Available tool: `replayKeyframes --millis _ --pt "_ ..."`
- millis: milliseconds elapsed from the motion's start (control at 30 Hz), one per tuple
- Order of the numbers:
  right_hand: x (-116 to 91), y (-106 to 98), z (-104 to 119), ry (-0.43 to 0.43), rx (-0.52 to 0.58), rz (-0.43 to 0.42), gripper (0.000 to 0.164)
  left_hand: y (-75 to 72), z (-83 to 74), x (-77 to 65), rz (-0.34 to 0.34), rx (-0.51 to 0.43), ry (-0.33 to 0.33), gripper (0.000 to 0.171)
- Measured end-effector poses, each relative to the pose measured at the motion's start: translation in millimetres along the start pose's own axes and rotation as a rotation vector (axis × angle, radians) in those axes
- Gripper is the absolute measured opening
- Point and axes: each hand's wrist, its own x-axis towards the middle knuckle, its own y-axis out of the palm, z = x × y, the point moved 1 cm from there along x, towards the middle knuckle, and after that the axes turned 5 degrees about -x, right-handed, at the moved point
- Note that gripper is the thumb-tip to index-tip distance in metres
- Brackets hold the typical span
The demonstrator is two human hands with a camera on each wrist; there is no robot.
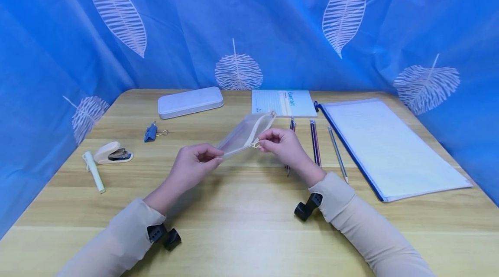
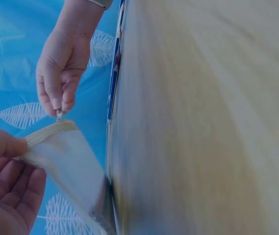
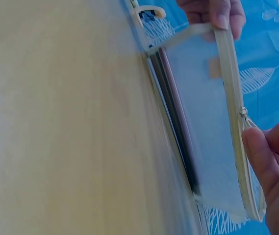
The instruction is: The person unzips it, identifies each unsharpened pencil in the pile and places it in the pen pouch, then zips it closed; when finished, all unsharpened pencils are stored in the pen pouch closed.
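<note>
A translucent zip pouch [image 1: 238, 135] is held above the table between both hands. My left hand [image 1: 195, 162] pinches its near left corner, thumb on top of the zip edge. With thumb and finger my right hand [image 1: 286, 149] pinches the cord loop on the zip slider [image 3: 243, 112], partway along the pale zip. Beyond the slider, on the far right side, the zip edges stand apart. In the right wrist view, dark and reddish pencil-like sticks [image 3: 176, 117] show through the pouch's lower side.
Several pencils [image 1: 315, 142] lie right of the pouch, some partly behind the right hand. Further right is a blue-edged zip folder [image 1: 397, 151]. A notebook [image 1: 284, 103] and white case [image 1: 191, 102] sit at the back; a binder clip [image 1: 150, 132], stapler [image 1: 113, 154] and pale green stick [image 1: 94, 172] lie left.
</note>
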Motion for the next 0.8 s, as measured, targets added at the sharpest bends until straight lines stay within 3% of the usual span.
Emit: replayKeyframes --millis 200,400,633,800 --pt "3 -15 -3 0.025 -0.087 -0.037 0.014 -10.2 5.8 -1.1 -0.027 0.016 0.026 0.010" --pt "4 -46 -8 0.100 -0.135 -0.133 0.019 -34.7 20.2 -1.4 -0.101 0.042 -0.037 0.012" --pt "-2 -62 -14 0.122 -0.160 -0.104 0.017 -45.6 19.4 2.5 -0.097 0.113 -0.056 0.010" --pt "-5 -59 -18 0.132 -0.090 -0.067 0.019 -52.0 23.5 12.4 -0.136 0.139 -0.054 0.011"
